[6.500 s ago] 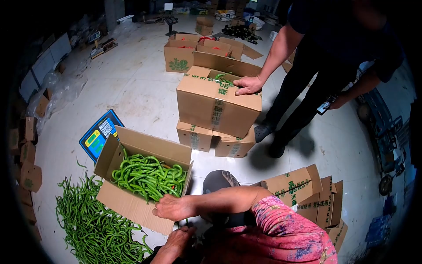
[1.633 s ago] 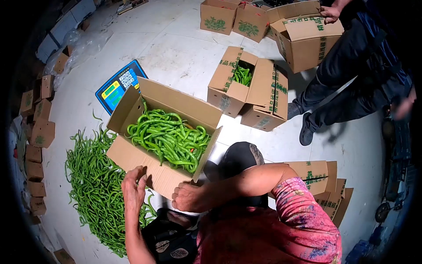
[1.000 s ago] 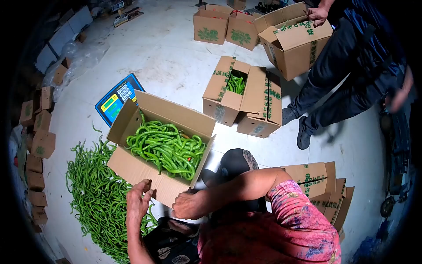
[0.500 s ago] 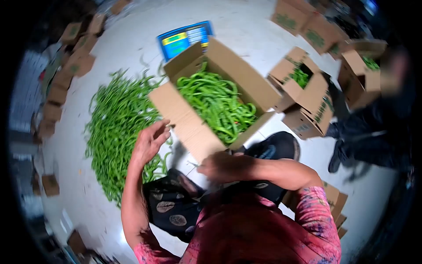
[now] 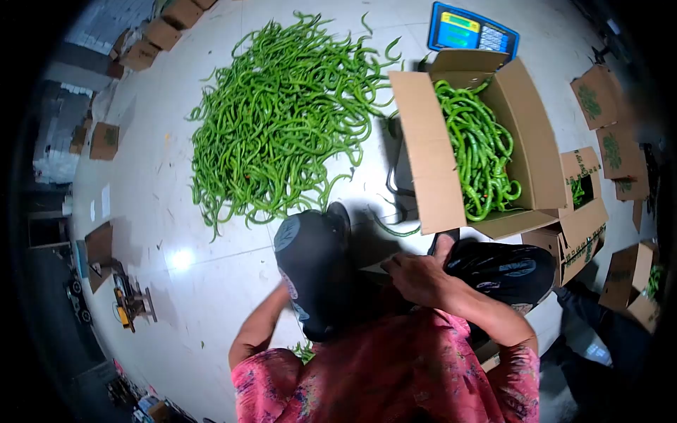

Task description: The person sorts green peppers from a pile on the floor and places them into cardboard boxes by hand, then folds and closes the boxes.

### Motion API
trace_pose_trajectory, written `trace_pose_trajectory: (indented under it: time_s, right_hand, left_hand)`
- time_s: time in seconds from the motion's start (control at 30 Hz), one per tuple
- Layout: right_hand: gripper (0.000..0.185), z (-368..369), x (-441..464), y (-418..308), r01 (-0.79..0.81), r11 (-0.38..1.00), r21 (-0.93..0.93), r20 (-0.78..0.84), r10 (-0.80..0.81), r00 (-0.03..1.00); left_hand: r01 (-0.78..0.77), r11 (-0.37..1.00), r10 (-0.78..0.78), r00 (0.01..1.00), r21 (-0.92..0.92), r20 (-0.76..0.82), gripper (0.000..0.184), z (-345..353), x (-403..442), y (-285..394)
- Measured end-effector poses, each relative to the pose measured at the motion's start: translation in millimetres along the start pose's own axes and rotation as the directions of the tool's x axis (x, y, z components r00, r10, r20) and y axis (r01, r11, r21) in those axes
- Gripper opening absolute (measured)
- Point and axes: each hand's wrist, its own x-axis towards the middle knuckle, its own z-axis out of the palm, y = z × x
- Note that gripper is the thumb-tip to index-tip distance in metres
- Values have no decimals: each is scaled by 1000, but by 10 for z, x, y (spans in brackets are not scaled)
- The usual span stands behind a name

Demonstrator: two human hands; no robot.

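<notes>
My right hand (image 5: 422, 275) is above my lap between my knees, just below the open cardboard box (image 5: 430, 151). Its fingers are curled closed, and whatever they may hold is hidden. My left forearm (image 5: 262, 321) runs behind my left knee, which hides the left hand. Long green chili peppers (image 5: 479, 144) fill the lower part of the box, whose flaps stand open. To the left, a wide pile of green chili peppers (image 5: 282, 127) covers the floor. One loose pepper (image 5: 395, 230) lies on the floor by the box's near corner.
A blue-framed digital scale display (image 5: 472, 34) stands behind the box. More cardboard boxes with green peppers (image 5: 578, 190) are at right, beside a person's dark-clothed legs (image 5: 599, 338). Folded cartons (image 5: 610, 134) stand farther right. A small yellow-and-black object (image 5: 130, 303) is at left.
The view has swung left, so the pile and box appear farther right. My left hand has dropped from beside the box flap to behind my knee. My right hand stays over my lap.
</notes>
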Motion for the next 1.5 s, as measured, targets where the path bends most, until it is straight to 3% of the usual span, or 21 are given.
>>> trace_pose_trajectory:
  time_s: [0.1,0.17,0.37,0.57,0.93,1.13,1.27,1.3,1.33,1.37,1.4,1.43,1.47,1.5]
  right_hand:
    - [32,240,354,115,-31,999,-38,471,46,881]
    - [32,480,538,198,-39,999,-32,602,50,797]
    - [32,1148,646,480,-160,985,69,708,65,703]
    - [33,1605,747,500,-261,947,185,689,64,722]
    - [34,2474,960,122,-258,935,242,423,138,895]
    - [35,2450,998,-27,-218,962,167,207,182,961]
    - [35,1322,604,-496,-441,875,200,-37,457,889]
    - [34,610,443,-783,-483,875,-34,264,474,840]
    - [34,504,249,-765,-401,916,-9,-25,401,916]
    - [43,111,101,-917,-428,901,-76,-32,427,904]
    - [33,-79,-72,-930,-463,874,-146,-143,444,884]
    - [41,-215,-225,-834,-441,889,-127,-350,376,858]
    - [40,-427,-377,-747,-377,909,-176,-478,255,840]
    - [40,-653,-505,-709,-403,909,-104,-538,289,792]
  left_hand:
    - [132,989,-130,991,-63,32,35,167,-350,-321]
    - [199,976,-195,980,-94,45,35,207,-545,-514]
    - [387,911,-375,921,-140,104,34,203,-770,-876]
    - [471,877,-452,877,-97,163,33,65,-437,-771]
    - [281,960,-264,921,-18,286,30,-109,301,-534]
    - [187,951,-84,923,-247,376,29,-209,533,-386]
    - [143,863,79,909,-485,408,28,-392,568,-78]
    - [130,835,117,908,-535,403,28,-454,555,24]
    - [109,808,156,908,-579,389,28,-527,534,145]
    - [71,792,200,909,-607,366,28,-595,520,271]
    - [17,794,237,912,-607,336,27,-684,517,411]
    - [-75,824,281,914,-562,291,27,-761,499,576]
    - [-175,854,325,915,-491,240,27,-820,487,733]
    - [-316,880,388,908,-354,155,27,-854,467,883]
